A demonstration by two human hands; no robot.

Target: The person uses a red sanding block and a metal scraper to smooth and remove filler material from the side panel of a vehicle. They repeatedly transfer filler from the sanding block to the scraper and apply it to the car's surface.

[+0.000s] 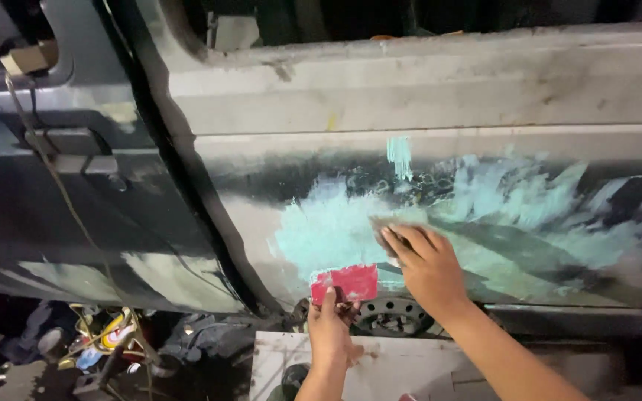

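**Two hands at a filler-coated car body panel**

Nearest: a pale flat board (380,364) lies under the forearms, at the foot of the car.

Left hand (330,334): grip clamped on a red plastic spreader (345,284), thumb and fingers pinching its lower edge. Spreader is held upright, near the lower edge of the body panel (484,96), just in front of a steel wheel (391,315) seen below the panel.

Right hand (426,266): fingers together, flat, pressing a small grey sanding pad (382,232) against the panel. Pad mostly hidden under the fingertips.

Pad sits on a pale green filler patch (336,230) spreading across the panel's lower half, with dark smears around it.

Left of the door gap: adjoining grey door (61,193), cord hanging over it. Clutter on the floor below, indistinct.
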